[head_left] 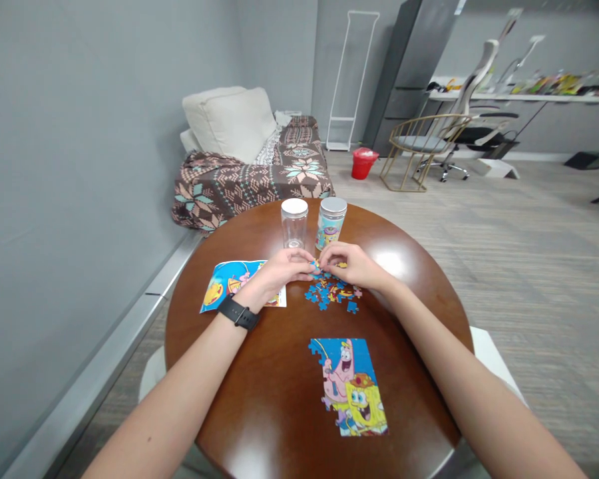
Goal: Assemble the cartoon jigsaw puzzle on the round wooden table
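Over a pile of loose puzzle pieces (329, 291), both hands meet with their fingertips close together. My left hand (287, 267), with a black watch on its wrist, is closed in a pinch on a small blue puzzle piece (315, 266). The fingers of my right hand (348, 261) are curled and pinched beside it, touching the pile's far edge; what they hold is too small to make out. Nearer to me lies a partly joined cartoon puzzle (352, 389), with a jagged left side. A printed picture sheet (224, 283) lies partly under my left forearm.
Behind the hands stand a clear lidded jar (294, 223) and a jar with a cartoon label (330, 223). The round brown table (274, 372) has a wall on its left. Farther off are a covered sofa (259, 179), a red bin (363, 164) and chairs.
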A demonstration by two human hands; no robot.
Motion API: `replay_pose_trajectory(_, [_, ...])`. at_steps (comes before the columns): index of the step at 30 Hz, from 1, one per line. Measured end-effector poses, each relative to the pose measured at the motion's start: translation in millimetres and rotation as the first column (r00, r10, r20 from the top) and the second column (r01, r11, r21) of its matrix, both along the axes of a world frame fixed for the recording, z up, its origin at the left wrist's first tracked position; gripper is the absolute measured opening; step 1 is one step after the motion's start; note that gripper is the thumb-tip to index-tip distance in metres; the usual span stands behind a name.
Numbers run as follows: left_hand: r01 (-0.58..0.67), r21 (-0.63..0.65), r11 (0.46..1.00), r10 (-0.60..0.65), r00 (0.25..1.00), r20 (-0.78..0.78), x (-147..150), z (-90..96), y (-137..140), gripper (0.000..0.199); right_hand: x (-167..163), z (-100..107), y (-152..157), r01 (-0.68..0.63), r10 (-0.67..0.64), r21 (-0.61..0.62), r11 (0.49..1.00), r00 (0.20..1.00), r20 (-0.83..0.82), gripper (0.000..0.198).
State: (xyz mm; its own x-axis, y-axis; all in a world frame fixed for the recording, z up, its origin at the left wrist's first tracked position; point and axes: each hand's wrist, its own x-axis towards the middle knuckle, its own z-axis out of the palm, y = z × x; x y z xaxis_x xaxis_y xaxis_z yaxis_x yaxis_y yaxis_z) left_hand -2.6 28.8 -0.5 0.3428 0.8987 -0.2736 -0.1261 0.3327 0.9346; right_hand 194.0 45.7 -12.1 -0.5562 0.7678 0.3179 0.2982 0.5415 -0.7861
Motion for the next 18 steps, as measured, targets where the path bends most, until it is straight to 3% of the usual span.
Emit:
replay_pose_trajectory(6, [0.017,0.063,0.998,-0.012,0.997,-0.070,0.0,2.9,-1.4,0.014,1.1,-5.5,4.3,0.106,-0.105,-0.010,0.994,0.993,0.057,0.013])
replay_pose_trajectory(13, [-0.024,0.058,0.998,0.029,0.997,-0.074,1.2,1.3,1.2,0.008,-1.0,-5.1,3.8,0.100,-0.101,-0.080,0.992,0.995,-0.006,0.018])
replay_pose_trajectory(18, [-0.033,0.035,0.999,0.035,0.997,-0.074,1.1,1.7,0.5,0.015,-0.2,-5.5,4.5,0.105,-0.104,-0.030,0.994,0.994,0.022,0.016])
